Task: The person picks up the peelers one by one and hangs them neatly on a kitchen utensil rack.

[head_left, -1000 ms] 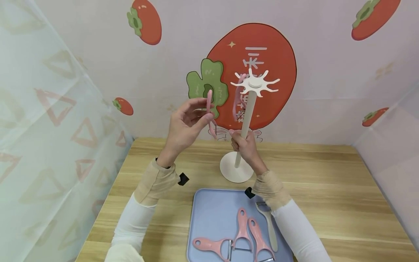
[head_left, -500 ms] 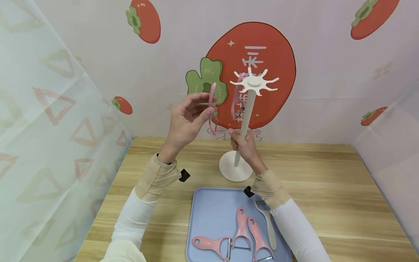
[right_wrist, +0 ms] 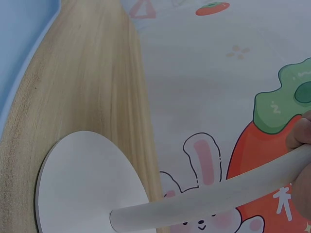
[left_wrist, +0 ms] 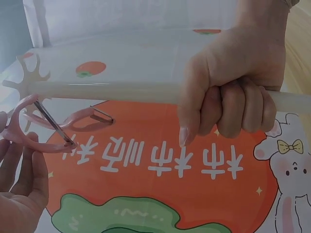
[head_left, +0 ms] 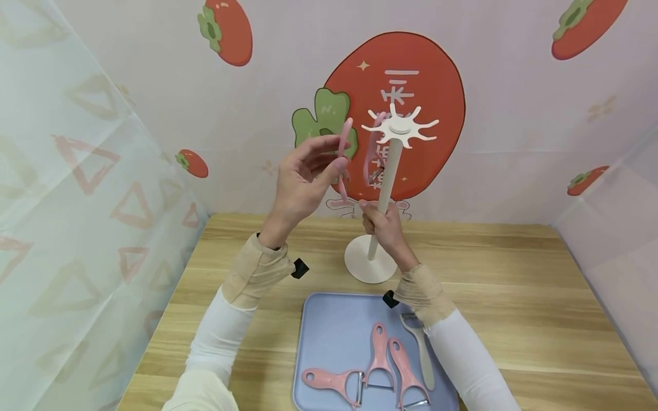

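Note:
My left hand point(head_left: 303, 185) pinches a pink peeler point(left_wrist: 36, 126) between thumb and fingers, left of the rack's top. In the left wrist view its metal blade faces the pole. My right hand point(head_left: 382, 225) grips the pole of the white rack point(head_left: 393, 171), whose top spreads into several curved hooks point(head_left: 401, 127). A second pink peeler point(left_wrist: 85, 119) hangs from a hook on the left side. The right wrist view shows the rack's round base point(right_wrist: 87, 184) on the table, with only part of the right hand point(right_wrist: 301, 160) at the edge.
A blue tray point(head_left: 329, 319) lies in front of the rack. It bears several peelers: pink ones, such as the peeler point(head_left: 334, 381) at left, and a pale grey peeler point(head_left: 424, 357) at right. Behind the wooden table point(head_left: 514, 274) hangs a printed backdrop point(head_left: 514, 114).
My left hand has moved right and up with the pink peeler, bringing it closer to the rack's hooks. The right hand stays on the pole.

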Action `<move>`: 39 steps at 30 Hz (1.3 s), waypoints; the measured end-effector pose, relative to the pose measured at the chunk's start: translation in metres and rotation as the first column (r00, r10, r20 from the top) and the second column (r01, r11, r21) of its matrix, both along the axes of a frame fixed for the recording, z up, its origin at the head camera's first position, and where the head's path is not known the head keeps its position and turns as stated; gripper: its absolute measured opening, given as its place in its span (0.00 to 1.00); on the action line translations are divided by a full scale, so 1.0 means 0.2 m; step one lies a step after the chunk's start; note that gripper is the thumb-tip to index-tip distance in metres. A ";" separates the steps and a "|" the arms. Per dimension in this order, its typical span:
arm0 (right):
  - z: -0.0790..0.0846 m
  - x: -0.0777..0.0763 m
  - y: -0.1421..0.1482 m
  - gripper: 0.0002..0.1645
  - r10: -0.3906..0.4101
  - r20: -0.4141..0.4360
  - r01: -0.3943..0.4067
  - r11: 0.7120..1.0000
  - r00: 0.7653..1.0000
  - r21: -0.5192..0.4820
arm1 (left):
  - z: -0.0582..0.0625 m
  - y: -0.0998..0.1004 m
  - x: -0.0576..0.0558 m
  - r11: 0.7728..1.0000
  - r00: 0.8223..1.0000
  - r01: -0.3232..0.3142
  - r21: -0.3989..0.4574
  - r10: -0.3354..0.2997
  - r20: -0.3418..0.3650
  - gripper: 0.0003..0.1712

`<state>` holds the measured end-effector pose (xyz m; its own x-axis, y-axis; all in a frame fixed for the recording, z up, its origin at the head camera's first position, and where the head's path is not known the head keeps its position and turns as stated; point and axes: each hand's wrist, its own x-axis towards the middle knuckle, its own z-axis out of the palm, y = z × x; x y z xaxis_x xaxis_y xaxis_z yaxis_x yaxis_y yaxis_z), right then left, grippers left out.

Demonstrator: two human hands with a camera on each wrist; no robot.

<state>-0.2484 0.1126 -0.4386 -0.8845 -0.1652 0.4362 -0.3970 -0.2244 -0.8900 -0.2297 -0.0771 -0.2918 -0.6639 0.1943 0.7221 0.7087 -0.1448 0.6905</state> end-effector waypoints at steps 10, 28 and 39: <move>0.00 0.00 0.00 0.35 0.000 0.004 0.000 1.000 1.000 0.002 | -0.02 0.03 -0.02 1.000 1.000 -0.021 -0.004 0.021 0.004 0.21; -0.01 0.01 0.01 0.34 -0.013 0.016 0.013 1.000 1.000 0.010 | -0.02 0.09 -0.02 1.000 1.000 -0.009 -0.011 0.009 -0.009 0.22; 0.00 0.00 0.01 0.35 -0.017 0.014 0.017 1.000 1.000 0.018 | -0.01 0.11 -0.03 1.000 1.000 -0.014 -0.013 0.014 -0.007 0.22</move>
